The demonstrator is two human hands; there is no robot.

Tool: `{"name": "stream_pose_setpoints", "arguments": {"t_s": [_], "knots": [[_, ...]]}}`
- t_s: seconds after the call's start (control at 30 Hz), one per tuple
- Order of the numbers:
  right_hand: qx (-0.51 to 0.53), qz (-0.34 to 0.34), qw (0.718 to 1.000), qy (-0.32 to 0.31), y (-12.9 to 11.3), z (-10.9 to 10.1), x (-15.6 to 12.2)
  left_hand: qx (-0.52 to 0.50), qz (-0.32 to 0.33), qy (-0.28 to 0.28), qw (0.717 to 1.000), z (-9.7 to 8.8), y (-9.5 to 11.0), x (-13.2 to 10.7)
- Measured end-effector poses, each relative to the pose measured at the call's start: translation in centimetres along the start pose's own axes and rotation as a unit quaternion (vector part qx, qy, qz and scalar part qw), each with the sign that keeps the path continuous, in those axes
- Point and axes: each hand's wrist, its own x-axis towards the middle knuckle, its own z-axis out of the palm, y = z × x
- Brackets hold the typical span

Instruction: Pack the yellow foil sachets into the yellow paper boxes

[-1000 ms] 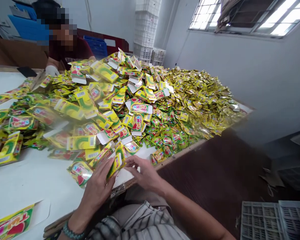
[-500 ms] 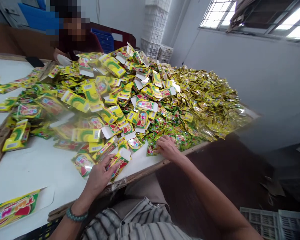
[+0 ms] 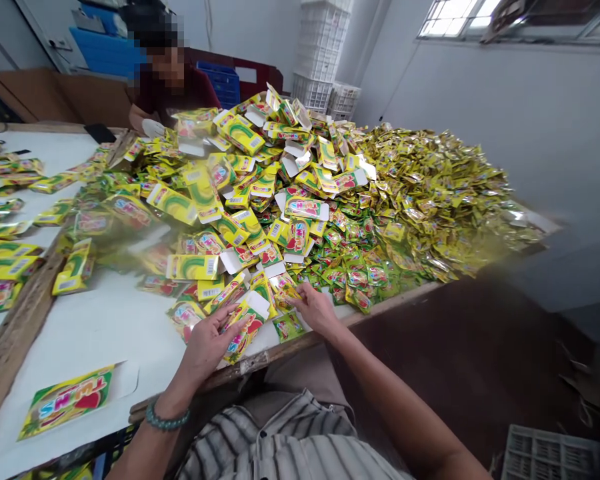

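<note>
Left hand (image 3: pixel 207 341): curled round open carton (image 3: pixel 246 328), thumb on top.
Open carton: one; resting on white table (image 3: pixel 115 320); long axis pointing away from left hand, white flap at far end.
Right hand (image 3: pixel 316 308): just right of carton, fingers stretched toward it; impossible to tell whether pinching a sachet.
Loose sachet (image 3: pixel 289 327): one, between carton and right hand; right hand nearer.
Sachet heap (image 3: pixel 430 193): beyond carton, rightward; uncountable.
Carton heap (image 3: pixel 240 173): beyond carton; uncountable.
Flat carton blank (image 3: pixel 67 400): one, well left of carton.
</note>
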Motion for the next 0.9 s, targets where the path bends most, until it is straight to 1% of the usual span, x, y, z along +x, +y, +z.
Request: {"name": "stream_pose_setpoints", "arguments": {"t_s": [0.07, 0.13, 0.2, 0.27, 0.33, 0.37, 0.43, 0.5, 0.53, 0.6, 0.67, 0.7, 0.73, 0.8, 0.9], "knots": [[-0.005, 0.007, 1.000, 0.006, 0.0, 0.5, -0.1, -0.017, -0.008, -0.004, 1.000, -0.1, -0.1, -0.2], [0.017, 0.003, 0.999, 0.027, -0.2, 0.7, 0.0, -0.029, -0.015, -0.009, 0.999, -0.2, 0.1, -0.4], [0.087, -0.001, 0.995, 0.043, -0.5, 0.4, 0.0, -0.028, -0.018, -0.013, 0.999, -0.3, 0.4, -0.6], [0.193, -0.004, 0.981, 0.034, -0.8, -0.1, 0.1, -0.018, -0.019, -0.018, 0.999, -0.5, 0.7, -0.8], [0.288, -0.002, 0.958, 0.005, -1.0, -0.8, 0.0, -0.003, -0.023, -0.023, 0.999, -0.7, 0.9, -0.9], [0.319, 0.000, 0.948, -0.019, -0.9, -1.1, 0.0, 0.003, -0.024, -0.023, 0.999, -0.8, 0.9, -0.9], [0.334, 0.007, 0.939, -0.084, -0.7, -1.6, -0.1, 0.009, -0.022, -0.024, 0.999, -0.9, 0.8, -0.9], [0.275, 0.012, 0.950, -0.148, -0.4, -2.0, -0.4, 0.013, -0.017, -0.026, 0.999, -1.1, 0.6, -0.9], [0.218, 0.009, 0.962, -0.162, -0.4, -2.2, -0.5, 0.018, -0.018, -0.029, 0.999, -1.2, 0.5, -0.8], [0.083, -0.006, 0.983, -0.164, -0.6, -2.2, -0.7, 0.030, -0.019, -0.031, 0.999, -1.2, 0.4, -0.7], [-0.022, -0.024, 0.986, -0.161, -1.2, -2.1, -0.8, 0.045, -0.014, -0.031, 0.998, -1.3, 0.6, -0.7], [-0.056, -0.027, 0.984, -0.164, -1.6, -2.0, -0.9, 0.054, -0.010, -0.032, 0.998, -1.3, 0.7, -0.7], [-0.080, -0.022, 0.982, -0.168, -2.0, -1.8, -0.9, 0.063, -0.006, -0.034, 0.997, -1.3, 0.9, -0.7], [-0.109, 0.007, 0.980, -0.167, -2.7, -1.3, -1.1, 0.080, -0.003, -0.043, 0.996, -1.3, 1.2, -0.7], [-0.109, 0.066, 0.978, -0.164, -3.0, -0.6, -1.7, 0.086, 0.004, -0.047, 0.995, -1.3, 1.3, -0.7]]}}
